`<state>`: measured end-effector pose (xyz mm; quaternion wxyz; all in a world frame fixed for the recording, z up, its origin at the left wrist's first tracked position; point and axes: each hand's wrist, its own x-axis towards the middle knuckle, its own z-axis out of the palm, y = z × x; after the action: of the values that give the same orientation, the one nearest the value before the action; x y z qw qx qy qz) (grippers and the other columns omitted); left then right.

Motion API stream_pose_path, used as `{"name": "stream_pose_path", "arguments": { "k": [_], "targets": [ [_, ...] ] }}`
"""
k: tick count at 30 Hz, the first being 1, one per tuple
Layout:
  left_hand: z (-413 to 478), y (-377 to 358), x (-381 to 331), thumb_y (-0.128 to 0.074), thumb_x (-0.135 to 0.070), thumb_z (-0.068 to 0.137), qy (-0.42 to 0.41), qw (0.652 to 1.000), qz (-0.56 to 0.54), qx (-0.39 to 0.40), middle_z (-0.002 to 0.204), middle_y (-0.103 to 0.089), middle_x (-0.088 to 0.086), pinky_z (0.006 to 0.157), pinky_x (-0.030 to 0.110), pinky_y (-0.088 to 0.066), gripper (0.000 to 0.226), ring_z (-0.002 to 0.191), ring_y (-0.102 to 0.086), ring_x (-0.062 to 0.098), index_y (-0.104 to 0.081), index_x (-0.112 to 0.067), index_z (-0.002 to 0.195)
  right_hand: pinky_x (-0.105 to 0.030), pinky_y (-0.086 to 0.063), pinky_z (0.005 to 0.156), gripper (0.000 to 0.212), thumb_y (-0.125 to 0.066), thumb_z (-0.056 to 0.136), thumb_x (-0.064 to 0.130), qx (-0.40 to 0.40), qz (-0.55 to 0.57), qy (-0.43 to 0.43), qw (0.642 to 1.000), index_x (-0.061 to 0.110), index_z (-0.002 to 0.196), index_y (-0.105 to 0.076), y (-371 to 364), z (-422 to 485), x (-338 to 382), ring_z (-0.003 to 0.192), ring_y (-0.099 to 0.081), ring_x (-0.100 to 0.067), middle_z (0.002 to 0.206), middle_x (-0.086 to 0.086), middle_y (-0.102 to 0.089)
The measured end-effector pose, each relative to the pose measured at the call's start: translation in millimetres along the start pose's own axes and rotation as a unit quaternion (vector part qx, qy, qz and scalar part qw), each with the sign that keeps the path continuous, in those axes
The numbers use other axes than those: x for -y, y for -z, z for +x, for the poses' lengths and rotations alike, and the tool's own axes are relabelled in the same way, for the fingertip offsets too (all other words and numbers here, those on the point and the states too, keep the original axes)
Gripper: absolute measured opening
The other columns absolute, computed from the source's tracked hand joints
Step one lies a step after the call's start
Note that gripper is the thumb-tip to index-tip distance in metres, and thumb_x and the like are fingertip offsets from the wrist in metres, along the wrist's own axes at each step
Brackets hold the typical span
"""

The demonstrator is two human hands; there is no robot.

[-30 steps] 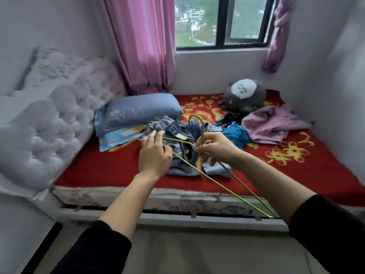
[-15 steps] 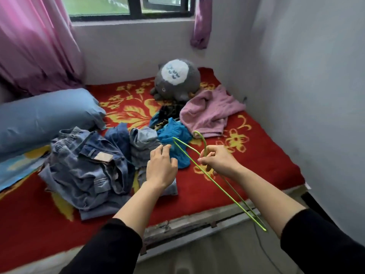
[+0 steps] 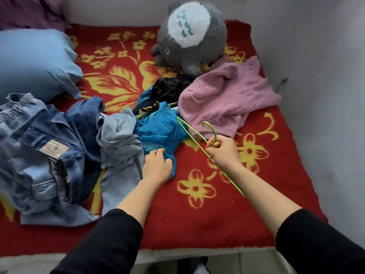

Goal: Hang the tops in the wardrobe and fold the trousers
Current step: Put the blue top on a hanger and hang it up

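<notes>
1. So, the step in hand looks like getting the blue top (image 3: 160, 131) onto the green hanger (image 3: 214, 136).
2. Right hand (image 3: 223, 153): pinched round the hanger just below the hook, with the wire frame angled over the bed (image 3: 197, 220).
3. Left hand (image 3: 156, 167): resting on the blue top's lower end, fingers curled into the fabric.
4. The blue top is crumpled mid-bed. It touches the pale trousers (image 3: 118, 139) on its left and sits under a black garment (image 3: 169, 88) at its far end.
5. The pink top (image 3: 223, 101) lies toward the bed's right edge. The jeans (image 3: 39, 147) are heaped toward the left, by the near edge.
6. To do it well:
   - Lift the blue top straight up, clear of the pile, so the black piece and trousers don't drag along.
   - Find the neckline before threading. I can't see which end is which from here.
   - Feed one hanger arm in through the neck, then the other. Keep the hook out of the knit.
7. Risk: thin fabric snagging on the wire tip.
8. Nothing is hung or folded yet, so the task is early.
</notes>
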<state>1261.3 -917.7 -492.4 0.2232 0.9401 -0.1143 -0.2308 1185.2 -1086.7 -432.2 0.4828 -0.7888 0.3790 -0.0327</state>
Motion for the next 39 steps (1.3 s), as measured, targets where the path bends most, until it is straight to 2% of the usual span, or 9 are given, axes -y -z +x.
{"name": "stream_pose_path", "arguments": {
  "k": [6,13,15,20,22,25,31,34,39],
  "targets": [
    [100,-9,10,-0.039,-0.023,0.095,0.067,0.996,0.031,-0.042,0.145,-0.039,0.009,0.105,0.044,-0.030,0.045,0.135,-0.026,0.028,-0.040,-0.014,0.140,-0.029,-0.034,0.059,0.004,-0.056,0.076,-0.001,-0.035,0.000,0.039,0.999,0.002,0.075,-0.059,-38,92,-8,0.058,-0.041,-0.015,0.058,0.004,-0.043],
    [201,-20,48,-0.038,-0.021,0.099,0.081,0.985,0.141,-0.064,0.154,-0.023,0.010,0.110,0.044,-0.025,0.055,0.141,-0.015,0.029,-0.020,-0.008,0.148,-0.030,-0.040,0.064,0.018,-0.057,0.080,0.003,-0.020,-0.003,0.070,0.997,0.018,0.070,-0.056,-82,166,-35,0.064,-0.048,-0.020,0.067,-0.006,-0.054],
    [214,-25,57,-0.041,-0.026,0.098,0.082,0.977,0.194,-0.042,0.145,-0.036,0.014,0.106,0.042,-0.028,0.049,0.137,-0.022,0.030,-0.032,-0.005,0.141,-0.032,-0.039,0.065,0.019,-0.057,0.080,0.003,-0.018,-0.025,0.080,0.996,0.020,0.071,-0.056,-87,178,-39,0.065,-0.049,-0.022,0.069,-0.008,-0.055],
    [200,-28,64,-0.071,-0.011,0.078,-0.114,0.950,0.264,-0.122,0.074,-0.058,0.011,0.081,0.041,-0.045,0.016,0.075,-0.055,0.034,-0.057,-0.008,0.083,-0.030,-0.037,0.066,0.012,-0.061,0.080,0.007,0.007,-0.031,0.053,0.998,0.017,0.073,-0.062,-97,190,-40,0.070,-0.052,-0.021,0.073,-0.009,-0.060],
    [178,-30,62,-0.077,-0.012,0.072,-0.170,0.955,0.204,-0.132,0.064,-0.050,0.007,0.051,0.034,-0.042,0.024,0.062,-0.054,0.031,-0.054,-0.009,0.070,-0.029,-0.037,0.065,0.009,-0.066,0.083,0.020,0.059,-0.021,0.023,0.998,0.013,0.077,-0.065,-108,191,-38,0.068,-0.051,-0.017,0.070,-0.003,-0.059],
    [150,-34,54,-0.059,-0.030,0.085,-0.209,0.957,0.157,-0.127,0.065,-0.047,0.002,0.039,0.030,-0.035,0.023,0.061,-0.056,0.025,-0.054,-0.013,0.069,-0.027,-0.036,0.067,0.044,-0.068,0.079,0.054,0.152,-0.022,-0.033,0.988,0.012,0.091,-0.067,-132,185,-30,0.071,-0.049,-0.013,0.076,0.001,-0.055],
    [132,-44,33,-0.046,-0.034,0.089,-0.252,0.962,0.066,-0.076,0.070,-0.053,0.001,0.046,0.034,-0.047,0.025,0.062,-0.060,0.027,-0.063,-0.016,0.087,-0.031,-0.027,0.061,0.034,-0.067,0.082,0.023,0.083,-0.068,-0.034,0.994,0.015,0.059,-0.043,-162,185,-22,0.073,-0.049,-0.031,0.068,-0.010,-0.053],
    [129,-33,45,-0.056,-0.031,0.089,-0.148,0.988,0.041,0.007,0.104,-0.065,0.001,0.073,0.038,-0.051,0.027,0.093,-0.063,0.027,-0.057,-0.019,0.113,-0.035,-0.039,0.069,0.019,-0.063,0.087,0.020,0.023,-0.053,-0.037,0.998,0.006,0.075,-0.062,-153,190,-25,0.084,-0.061,-0.037,0.083,-0.020,-0.066],
    [133,5,63,-0.052,-0.037,0.091,-0.101,0.938,0.307,0.129,0.098,-0.067,0.002,0.073,0.033,-0.039,0.019,0.097,-0.060,0.024,-0.060,-0.020,0.093,-0.034,-0.041,0.078,0.019,-0.056,0.092,0.016,-0.025,-0.044,-0.026,0.998,0.000,0.097,-0.065,-126,182,-15,0.097,-0.060,-0.037,0.099,-0.021,-0.068]
  ]
}}
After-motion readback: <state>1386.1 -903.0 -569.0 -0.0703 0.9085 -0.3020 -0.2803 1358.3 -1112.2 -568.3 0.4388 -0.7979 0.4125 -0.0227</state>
